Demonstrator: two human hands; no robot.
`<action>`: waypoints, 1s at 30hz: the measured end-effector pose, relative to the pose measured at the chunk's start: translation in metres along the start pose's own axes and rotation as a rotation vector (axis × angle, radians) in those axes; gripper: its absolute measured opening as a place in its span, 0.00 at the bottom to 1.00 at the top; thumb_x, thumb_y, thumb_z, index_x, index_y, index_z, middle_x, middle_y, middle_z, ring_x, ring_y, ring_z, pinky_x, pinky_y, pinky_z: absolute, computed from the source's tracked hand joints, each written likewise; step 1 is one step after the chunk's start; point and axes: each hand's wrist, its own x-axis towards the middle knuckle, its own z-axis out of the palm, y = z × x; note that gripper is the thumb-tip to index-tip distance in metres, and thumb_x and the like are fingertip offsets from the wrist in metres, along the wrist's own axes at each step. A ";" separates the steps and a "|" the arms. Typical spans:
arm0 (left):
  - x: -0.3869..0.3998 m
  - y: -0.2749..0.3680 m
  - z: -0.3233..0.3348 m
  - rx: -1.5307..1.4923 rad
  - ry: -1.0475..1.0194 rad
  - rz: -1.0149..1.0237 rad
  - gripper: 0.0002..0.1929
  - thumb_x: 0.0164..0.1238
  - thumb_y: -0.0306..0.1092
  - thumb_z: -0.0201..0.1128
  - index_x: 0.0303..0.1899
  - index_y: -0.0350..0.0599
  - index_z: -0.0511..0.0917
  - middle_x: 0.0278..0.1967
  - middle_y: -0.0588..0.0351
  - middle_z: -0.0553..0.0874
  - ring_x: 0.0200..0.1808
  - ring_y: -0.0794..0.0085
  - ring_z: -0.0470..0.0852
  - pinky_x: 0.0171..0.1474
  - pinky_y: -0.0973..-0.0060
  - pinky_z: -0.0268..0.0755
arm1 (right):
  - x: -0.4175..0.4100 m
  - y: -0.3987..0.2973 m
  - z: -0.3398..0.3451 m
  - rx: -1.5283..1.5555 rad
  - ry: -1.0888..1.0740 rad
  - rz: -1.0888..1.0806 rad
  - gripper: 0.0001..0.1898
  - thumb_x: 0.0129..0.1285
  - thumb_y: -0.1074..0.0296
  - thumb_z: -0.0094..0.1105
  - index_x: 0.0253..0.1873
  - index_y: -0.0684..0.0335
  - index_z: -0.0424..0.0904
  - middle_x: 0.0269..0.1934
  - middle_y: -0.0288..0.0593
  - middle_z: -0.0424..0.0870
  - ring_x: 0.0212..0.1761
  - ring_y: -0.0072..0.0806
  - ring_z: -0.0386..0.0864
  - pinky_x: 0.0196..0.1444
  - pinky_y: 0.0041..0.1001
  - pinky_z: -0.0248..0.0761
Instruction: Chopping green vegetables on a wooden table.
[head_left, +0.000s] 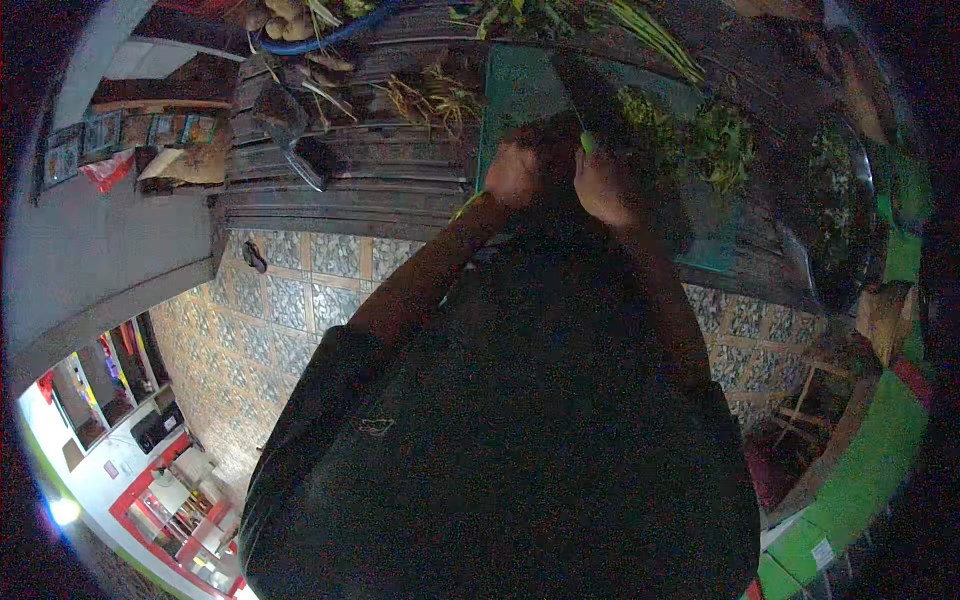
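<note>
Both hands are over a greenish glass board (517, 82) on the dark slatted table, close together and partly in shadow. My right hand (604, 187) is closed around a slim tool with a bright green handle end (587, 142), likely a knife; its blade is hard to make out in the dark. My left hand (514, 172) is bent inward at the board's left part, and shadow hides its fingertips and anything they hold. Chopped or loose leafy greens (649, 124) lie on the board just beyond my right hand, with another leafy heap (724, 146) farther right.
Dry root trimmings (435, 101) lie left of the board. A clear plastic container or bag (304, 161) sits nearby. At the back are a blue-rimmed basin of pale roots (289, 30) and long green stalks (660, 41). A metal bowl of cut greens (832, 202) stands at right.
</note>
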 end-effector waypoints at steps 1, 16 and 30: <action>-0.003 -0.008 -0.003 0.227 0.003 0.034 0.21 0.73 0.42 0.64 0.63 0.43 0.83 0.58 0.37 0.86 0.58 0.39 0.84 0.60 0.47 0.80 | -0.003 0.000 -0.026 -0.208 0.151 -0.153 0.19 0.79 0.64 0.55 0.62 0.76 0.79 0.48 0.63 0.86 0.37 0.43 0.86 0.39 0.35 0.80; 0.003 -0.012 0.011 0.375 0.122 0.117 0.22 0.70 0.34 0.66 0.61 0.30 0.81 0.65 0.32 0.80 0.61 0.36 0.82 0.65 0.50 0.76 | -0.034 -0.005 -0.035 0.035 0.125 0.116 0.13 0.77 0.62 0.61 0.53 0.66 0.84 0.38 0.49 0.89 0.33 0.33 0.86 0.32 0.32 0.79; 0.000 0.003 -0.005 0.426 0.077 -0.021 0.17 0.63 0.34 0.68 0.48 0.32 0.86 0.50 0.34 0.87 0.48 0.39 0.88 0.53 0.50 0.83 | -0.035 -0.011 -0.076 -0.565 0.544 -0.206 0.14 0.80 0.62 0.57 0.52 0.65 0.88 0.35 0.43 0.84 0.25 0.29 0.77 0.24 0.31 0.70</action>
